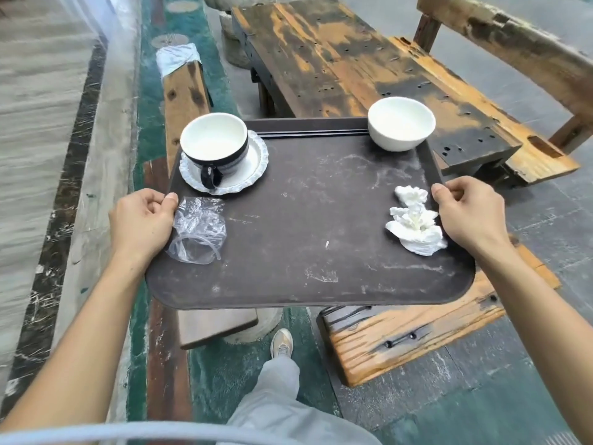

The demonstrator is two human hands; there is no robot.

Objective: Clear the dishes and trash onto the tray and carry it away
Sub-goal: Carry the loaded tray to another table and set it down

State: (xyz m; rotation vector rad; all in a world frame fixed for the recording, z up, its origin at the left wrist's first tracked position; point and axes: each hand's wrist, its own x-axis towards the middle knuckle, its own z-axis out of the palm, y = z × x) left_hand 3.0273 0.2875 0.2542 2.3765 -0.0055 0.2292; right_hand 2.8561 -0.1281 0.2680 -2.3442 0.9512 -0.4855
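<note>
Tray loaded and lifted, carrying left to do

Clearing looks finished: the dark tray (308, 239) holds a cup (214, 143) on its saucer (253, 162) at the far left, a white bowl (401, 123) at the far right corner, crumpled clear plastic (199, 229) near the left edge and wadded napkins (414, 220) near the right. The wooden worktop (337, 59) beyond shows nothing more to collect. What remains, by my judgement, is walking it away. The left hand (141, 220) and right hand (468, 213) each clasp a side rim, thumbs on top, arms stretched forward, tray roughly level above a bench and the floor.
</note>
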